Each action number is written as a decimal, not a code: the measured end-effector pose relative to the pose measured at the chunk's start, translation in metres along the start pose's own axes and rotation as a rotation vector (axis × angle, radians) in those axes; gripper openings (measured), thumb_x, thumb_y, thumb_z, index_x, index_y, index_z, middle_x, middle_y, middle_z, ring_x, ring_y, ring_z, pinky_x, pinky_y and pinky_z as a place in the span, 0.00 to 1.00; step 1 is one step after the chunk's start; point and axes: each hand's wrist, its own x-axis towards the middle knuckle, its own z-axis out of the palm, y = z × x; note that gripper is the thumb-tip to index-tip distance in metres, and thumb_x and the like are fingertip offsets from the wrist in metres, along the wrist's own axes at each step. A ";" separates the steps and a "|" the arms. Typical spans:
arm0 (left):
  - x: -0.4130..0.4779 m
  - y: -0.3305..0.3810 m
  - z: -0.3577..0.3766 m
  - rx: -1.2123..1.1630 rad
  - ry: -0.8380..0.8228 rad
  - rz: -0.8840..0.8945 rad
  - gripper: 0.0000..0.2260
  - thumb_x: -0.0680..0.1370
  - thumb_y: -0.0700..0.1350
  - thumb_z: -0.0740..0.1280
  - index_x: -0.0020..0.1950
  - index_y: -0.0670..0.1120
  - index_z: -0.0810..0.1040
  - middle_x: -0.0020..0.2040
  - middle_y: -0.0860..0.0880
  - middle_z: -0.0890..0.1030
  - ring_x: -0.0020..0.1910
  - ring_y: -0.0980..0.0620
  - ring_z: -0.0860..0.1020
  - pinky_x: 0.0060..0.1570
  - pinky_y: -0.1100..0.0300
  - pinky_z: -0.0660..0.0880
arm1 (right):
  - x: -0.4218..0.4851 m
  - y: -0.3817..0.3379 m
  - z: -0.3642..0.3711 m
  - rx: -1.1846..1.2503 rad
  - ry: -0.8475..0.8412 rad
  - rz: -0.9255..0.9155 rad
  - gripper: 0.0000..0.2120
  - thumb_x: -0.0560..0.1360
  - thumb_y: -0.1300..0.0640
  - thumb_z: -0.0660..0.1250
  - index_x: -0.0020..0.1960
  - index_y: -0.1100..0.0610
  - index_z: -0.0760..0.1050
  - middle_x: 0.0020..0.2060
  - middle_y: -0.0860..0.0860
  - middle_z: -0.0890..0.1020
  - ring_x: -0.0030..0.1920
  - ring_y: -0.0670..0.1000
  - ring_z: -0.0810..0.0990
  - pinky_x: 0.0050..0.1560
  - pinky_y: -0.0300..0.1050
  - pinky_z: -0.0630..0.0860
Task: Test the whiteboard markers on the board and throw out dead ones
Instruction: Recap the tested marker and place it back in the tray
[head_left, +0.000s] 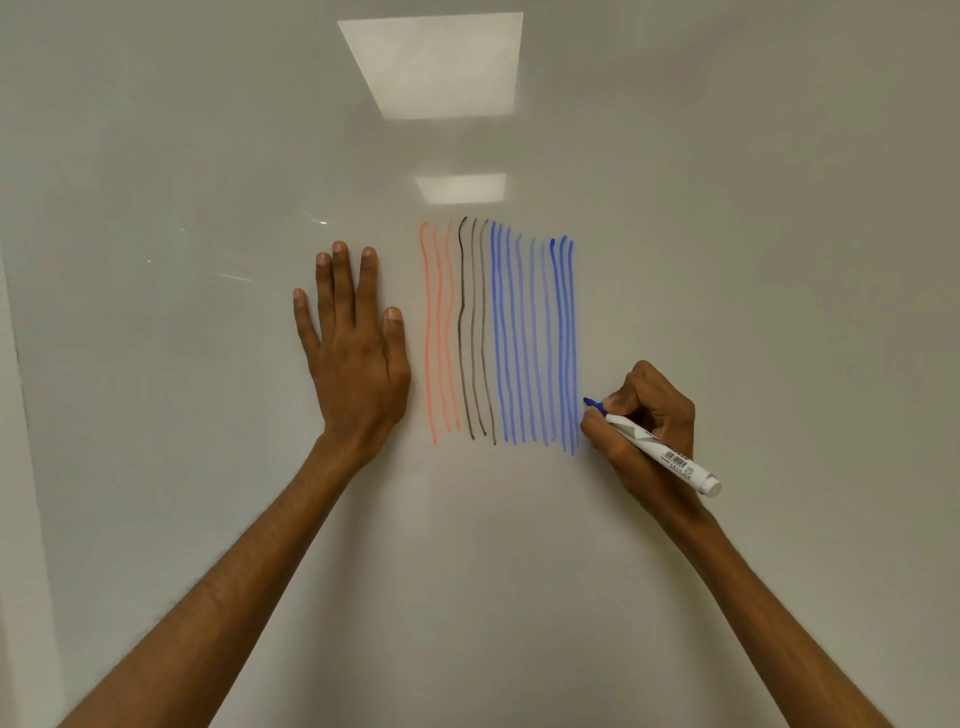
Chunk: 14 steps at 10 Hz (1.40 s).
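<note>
The whiteboard fills the view. On it run vertical test strokes: three pale orange lines, three black-grey lines and several blue lines, the rightmost ones darkest. My right hand grips a white-barrelled blue marker, uncapped, its blue tip against the board just right of the lower end of the last blue line. My left hand lies flat on the board left of the orange lines, fingers spread, holding nothing.
The board's left edge runs down the far left, with a pale wall strip beside it. Two ceiling lights are mirrored in the board above the strokes. No bin or other markers are in view.
</note>
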 end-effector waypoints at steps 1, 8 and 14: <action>-0.001 -0.001 0.001 0.006 -0.001 -0.001 0.25 0.85 0.50 0.49 0.81 0.44 0.53 0.82 0.43 0.52 0.81 0.46 0.48 0.78 0.42 0.44 | -0.003 0.001 -0.004 -0.002 -0.043 0.015 0.13 0.66 0.59 0.68 0.32 0.47 0.65 0.30 0.47 0.68 0.28 0.52 0.69 0.31 0.37 0.66; -0.002 0.002 -0.002 0.040 -0.022 -0.005 0.25 0.85 0.48 0.49 0.81 0.44 0.51 0.82 0.43 0.50 0.81 0.46 0.47 0.78 0.42 0.45 | 0.004 -0.013 -0.020 0.221 -0.143 0.342 0.13 0.69 0.75 0.72 0.33 0.65 0.70 0.27 0.58 0.77 0.23 0.55 0.75 0.23 0.40 0.69; -0.004 0.002 -0.002 0.039 -0.027 -0.007 0.26 0.84 0.49 0.49 0.81 0.44 0.51 0.82 0.43 0.50 0.81 0.47 0.47 0.78 0.42 0.44 | 0.115 -0.019 0.004 0.284 0.155 0.234 0.08 0.72 0.70 0.71 0.39 0.61 0.74 0.39 0.59 0.82 0.37 0.59 0.86 0.40 0.47 0.82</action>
